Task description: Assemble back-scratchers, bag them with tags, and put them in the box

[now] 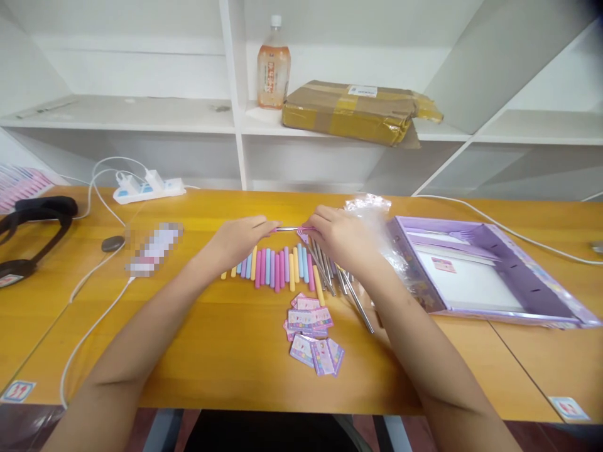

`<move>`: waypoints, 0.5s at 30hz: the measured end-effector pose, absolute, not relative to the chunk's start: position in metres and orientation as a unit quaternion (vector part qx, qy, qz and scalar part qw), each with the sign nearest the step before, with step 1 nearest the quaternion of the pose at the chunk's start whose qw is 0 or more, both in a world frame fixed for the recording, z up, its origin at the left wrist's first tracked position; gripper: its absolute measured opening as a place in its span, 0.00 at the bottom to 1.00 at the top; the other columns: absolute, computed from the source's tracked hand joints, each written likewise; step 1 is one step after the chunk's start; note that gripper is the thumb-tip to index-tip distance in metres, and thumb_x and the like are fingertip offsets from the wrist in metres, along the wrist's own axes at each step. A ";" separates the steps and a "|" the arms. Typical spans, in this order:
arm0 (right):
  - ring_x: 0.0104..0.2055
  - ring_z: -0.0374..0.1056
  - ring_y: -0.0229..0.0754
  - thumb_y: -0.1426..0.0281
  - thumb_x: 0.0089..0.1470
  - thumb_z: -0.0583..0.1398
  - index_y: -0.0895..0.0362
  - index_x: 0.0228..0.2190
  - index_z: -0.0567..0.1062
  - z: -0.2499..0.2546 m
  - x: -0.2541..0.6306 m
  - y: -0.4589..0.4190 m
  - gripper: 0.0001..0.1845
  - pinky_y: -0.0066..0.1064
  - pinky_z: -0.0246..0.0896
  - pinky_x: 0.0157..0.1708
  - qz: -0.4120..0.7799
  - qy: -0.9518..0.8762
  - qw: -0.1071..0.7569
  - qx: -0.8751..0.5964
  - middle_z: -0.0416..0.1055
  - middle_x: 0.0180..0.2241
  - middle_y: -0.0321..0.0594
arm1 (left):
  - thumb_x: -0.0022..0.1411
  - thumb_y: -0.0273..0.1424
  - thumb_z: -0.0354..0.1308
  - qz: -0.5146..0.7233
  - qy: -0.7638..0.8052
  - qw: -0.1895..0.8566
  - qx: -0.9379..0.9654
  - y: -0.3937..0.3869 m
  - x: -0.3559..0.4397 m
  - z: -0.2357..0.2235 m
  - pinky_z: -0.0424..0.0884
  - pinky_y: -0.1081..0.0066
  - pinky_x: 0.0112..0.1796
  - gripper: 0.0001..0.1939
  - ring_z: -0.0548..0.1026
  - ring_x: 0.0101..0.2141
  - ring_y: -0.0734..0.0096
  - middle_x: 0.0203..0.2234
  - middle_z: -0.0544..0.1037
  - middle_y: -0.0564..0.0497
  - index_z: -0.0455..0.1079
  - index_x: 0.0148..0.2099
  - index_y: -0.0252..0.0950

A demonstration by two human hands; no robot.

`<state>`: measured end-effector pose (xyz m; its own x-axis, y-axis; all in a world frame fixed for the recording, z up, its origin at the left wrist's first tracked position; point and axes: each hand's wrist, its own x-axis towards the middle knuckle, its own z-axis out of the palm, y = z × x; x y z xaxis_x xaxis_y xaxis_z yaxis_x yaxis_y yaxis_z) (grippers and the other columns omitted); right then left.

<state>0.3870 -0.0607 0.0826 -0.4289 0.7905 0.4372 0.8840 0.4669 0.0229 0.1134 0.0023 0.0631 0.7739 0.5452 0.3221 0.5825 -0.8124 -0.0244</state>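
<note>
A thin silver metal rod (287, 229) runs level between my hands, with pink showing near its ends. My left hand (240, 242) pinches its left end, and the fingers of my right hand (336, 235) close round its right end. A small purple piece (304, 236) shows under my right fingertips; its shape is partly hidden. Below the hands lies a row of pastel sticks (277, 270) in yellow, blue, pink and purple. Several loose metal rods (360, 307) lie beneath my right wrist, partly covered by it.
Small printed cards (308, 320) lie in a pile nearer me. To the right are a clear plastic bag (377, 220) and an open purple box (471, 282). A power strip (151, 188), cables and a black headset (38, 238) occupy the left. A bottle (273, 69) and a taped carton (348, 113) stand on the shelf.
</note>
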 end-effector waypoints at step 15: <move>0.29 0.65 0.42 0.54 0.64 0.67 0.52 0.32 0.84 0.130 0.604 -0.098 0.16 0.38 0.58 0.32 -0.240 -0.652 0.381 -0.610 0.76 0.31 0.41 | 0.82 0.37 0.48 -0.277 -0.436 0.087 -0.852 0.031 -0.048 0.152 0.72 0.70 0.50 0.20 0.78 0.45 0.72 0.45 0.84 0.54 0.82 0.56 0.39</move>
<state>0.6036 -0.0982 0.1300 0.0349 0.6131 0.7893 0.9782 0.1406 -0.1525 -0.0483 0.0307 0.1523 0.4667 0.6942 0.5480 0.7907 -0.6051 0.0933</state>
